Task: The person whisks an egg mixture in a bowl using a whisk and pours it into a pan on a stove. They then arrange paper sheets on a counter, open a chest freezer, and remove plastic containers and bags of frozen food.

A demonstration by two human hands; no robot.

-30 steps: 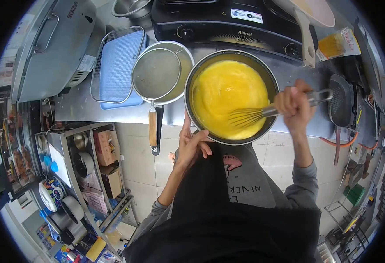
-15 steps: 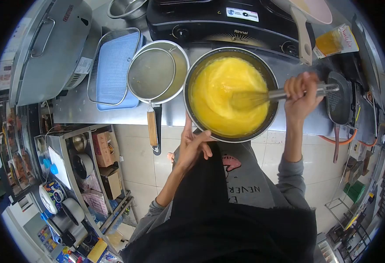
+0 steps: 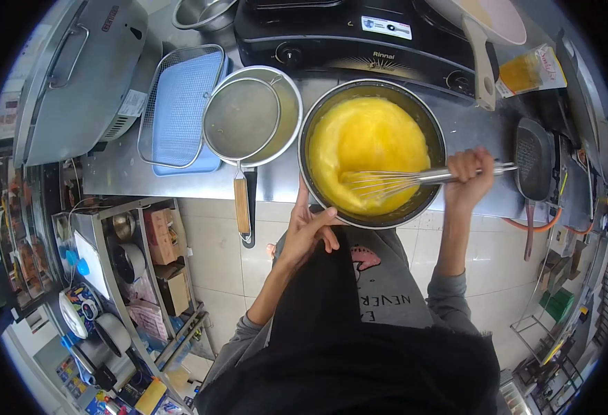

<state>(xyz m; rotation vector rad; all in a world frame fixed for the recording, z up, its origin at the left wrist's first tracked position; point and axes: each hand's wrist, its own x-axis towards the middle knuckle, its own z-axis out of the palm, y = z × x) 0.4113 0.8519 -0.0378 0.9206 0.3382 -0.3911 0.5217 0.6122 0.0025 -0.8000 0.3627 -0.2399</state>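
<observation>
Farther left than before: whisk

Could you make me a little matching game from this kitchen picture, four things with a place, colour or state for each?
Things:
1. Whisk
2. Round strainer
3. Blue tray
4. Mixture in the dark-lined pan

Places, colours or states:
A. Lying over the pale pot
B. Yellow
C. Held in the person's right hand
D. Under the wire basket

Right pairs: 1-C, 2-A, 3-D, 4-B.
</observation>
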